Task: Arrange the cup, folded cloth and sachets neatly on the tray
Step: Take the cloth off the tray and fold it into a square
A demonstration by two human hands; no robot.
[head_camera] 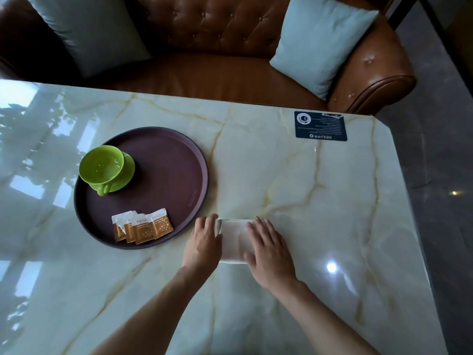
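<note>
White cloth (pixel 234 239), folded into a rectangle, lies on the marble table (pixel 320 201) just right of the round purple tray (pixel 179 155), not on it. My left hand (pixel 203 243) rests flat on its left edge, fingers together and stretched out; my right hand (pixel 268 252) lies flat over its right side, fingers slightly apart. Neither hand grips it. On the tray's far left sits the green cup (pixel 102 163) on its green saucer (pixel 126 172), handle toward me. Four orange-and-white sachets (pixel 143 228) overlap in a fan at the tray's near edge. At the table's far right lies a dark card (pixel 320 126). Beyond the table stands a brown leather sofa (pixel 217 34) with pale blue cushions (pixel 322 39).
</note>
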